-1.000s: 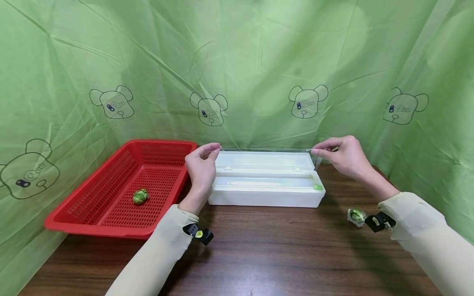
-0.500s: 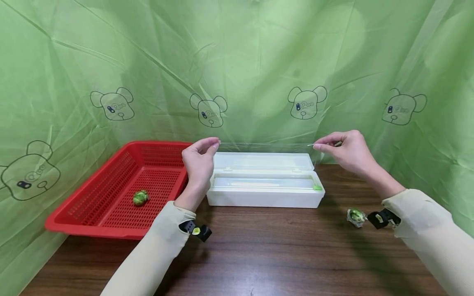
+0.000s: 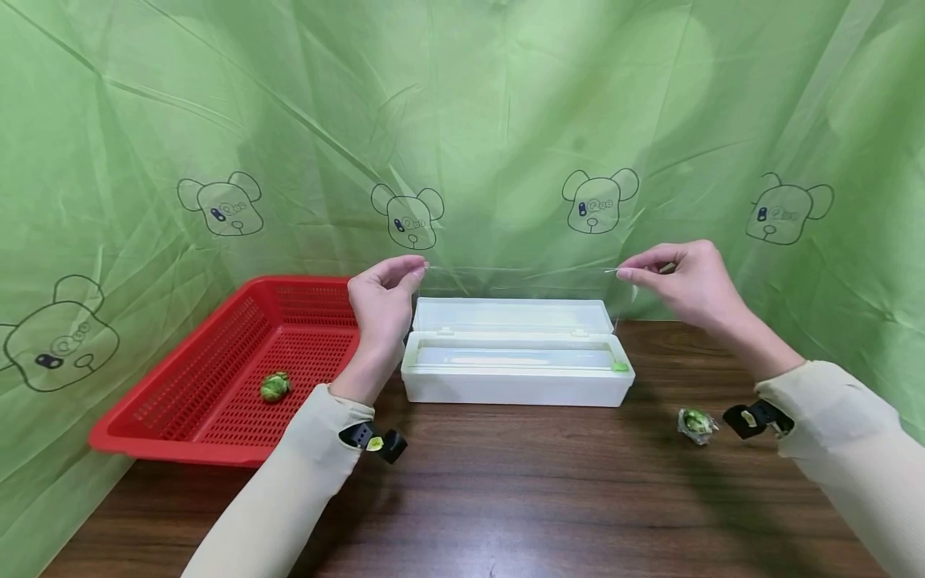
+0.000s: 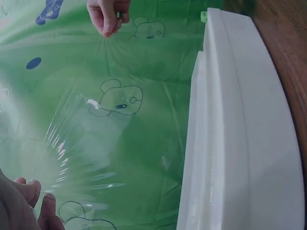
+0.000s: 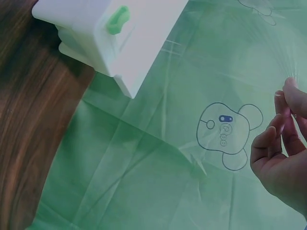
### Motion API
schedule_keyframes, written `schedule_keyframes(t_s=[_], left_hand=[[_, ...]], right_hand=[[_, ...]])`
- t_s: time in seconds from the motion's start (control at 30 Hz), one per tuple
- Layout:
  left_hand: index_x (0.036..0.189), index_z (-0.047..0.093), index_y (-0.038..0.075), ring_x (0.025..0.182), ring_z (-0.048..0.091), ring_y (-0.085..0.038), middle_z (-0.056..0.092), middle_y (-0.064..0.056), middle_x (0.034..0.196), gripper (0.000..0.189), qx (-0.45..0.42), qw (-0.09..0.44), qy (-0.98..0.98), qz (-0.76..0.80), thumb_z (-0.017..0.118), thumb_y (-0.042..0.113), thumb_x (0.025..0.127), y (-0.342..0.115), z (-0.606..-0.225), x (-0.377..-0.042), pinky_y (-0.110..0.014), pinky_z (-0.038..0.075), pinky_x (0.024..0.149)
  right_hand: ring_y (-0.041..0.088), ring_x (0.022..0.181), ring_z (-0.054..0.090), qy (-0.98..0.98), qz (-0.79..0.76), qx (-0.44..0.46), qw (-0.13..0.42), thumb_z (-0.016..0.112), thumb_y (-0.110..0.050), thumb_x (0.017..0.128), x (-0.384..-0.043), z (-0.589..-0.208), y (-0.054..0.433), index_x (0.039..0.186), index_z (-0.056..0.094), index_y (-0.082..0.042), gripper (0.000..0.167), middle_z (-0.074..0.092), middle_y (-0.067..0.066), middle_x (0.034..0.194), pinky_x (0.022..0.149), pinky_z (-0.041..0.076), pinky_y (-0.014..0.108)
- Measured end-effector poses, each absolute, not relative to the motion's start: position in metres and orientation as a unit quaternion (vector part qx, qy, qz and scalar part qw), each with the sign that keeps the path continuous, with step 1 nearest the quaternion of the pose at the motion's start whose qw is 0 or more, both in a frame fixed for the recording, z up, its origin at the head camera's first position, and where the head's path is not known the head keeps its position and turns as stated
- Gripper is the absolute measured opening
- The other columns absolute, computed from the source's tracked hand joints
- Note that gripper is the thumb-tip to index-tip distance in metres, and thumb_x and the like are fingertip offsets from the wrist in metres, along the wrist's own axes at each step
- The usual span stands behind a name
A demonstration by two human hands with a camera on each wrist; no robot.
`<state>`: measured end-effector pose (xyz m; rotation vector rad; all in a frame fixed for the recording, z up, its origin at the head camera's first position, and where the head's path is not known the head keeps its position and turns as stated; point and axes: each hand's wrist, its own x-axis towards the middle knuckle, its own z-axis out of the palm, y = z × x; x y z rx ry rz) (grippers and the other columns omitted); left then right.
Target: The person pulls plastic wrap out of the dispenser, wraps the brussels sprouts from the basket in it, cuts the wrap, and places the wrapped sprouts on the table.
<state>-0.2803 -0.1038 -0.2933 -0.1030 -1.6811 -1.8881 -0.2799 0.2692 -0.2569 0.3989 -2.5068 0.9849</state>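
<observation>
Between my two hands stretches a sheet of clear cling film [image 4: 62, 148], its creases shining in the left wrist view. My left hand [image 3: 381, 309] pinches one corner between thumb and fingertips. The opposite corner is pinched by my right hand [image 3: 690, 281], with creases fanning out from the fingertips in the right wrist view. The film runs down to a white cling film dispenser box [image 3: 516, 389], which stands on the table with its lid [image 3: 513, 313] tipped back. A green slider [image 5: 118, 20] sits at the box's right end. Both hands are raised above the box.
A red plastic basket [image 3: 181, 451] on the left holds one Brussels sprout [image 3: 275, 387]. At the right, near my right wrist, a film-wrapped sprout [image 3: 697, 424] lies on the wooden table [image 3: 506, 490]. A green printed cloth [image 3: 499, 104] hangs behind and at both sides.
Both hands have risen and spread slightly apart, drawing more film up out of the box. Basket, box and both sprouts have stayed in place.
</observation>
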Motion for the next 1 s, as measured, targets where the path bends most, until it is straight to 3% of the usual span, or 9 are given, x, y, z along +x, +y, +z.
schedule_keyframes(t_s=[0.6, 1.0], left_hand=[[0.106, 0.081, -0.002, 0.094, 0.075, -0.022, 0.079, -0.014, 0.100, 0.015, -0.063, 0.301, -0.635, -0.709, 0.076, -0.006, 0.093, -0.109, -0.269, -0.277, -0.029, 0.058, 0.086], [0.104, 0.081, -0.002, 0.088, 0.074, -0.015, 0.079, -0.016, 0.099, 0.014, -0.087, 0.309, -0.624, -0.712, 0.077, -0.007, 0.092, -0.112, -0.256, -0.274, -0.030, 0.058, 0.086]], right_hand=[[0.017, 0.066, 0.054, -0.893, 0.367, 0.138, 0.220, 0.084, -0.032, 0.093, -0.273, -0.235, 0.269, 0.108, 0.083, -0.009, 0.027, 0.076, -0.003, 0.088, 0.052, 0.042, 0.026], [0.015, 0.068, 0.056, -0.883, 0.387, 0.134, 0.230, 0.085, -0.030, 0.092, -0.270, -0.221, 0.268, 0.109, 0.083, -0.007, 0.028, 0.077, -0.003, 0.092, 0.054, 0.044, 0.024]])
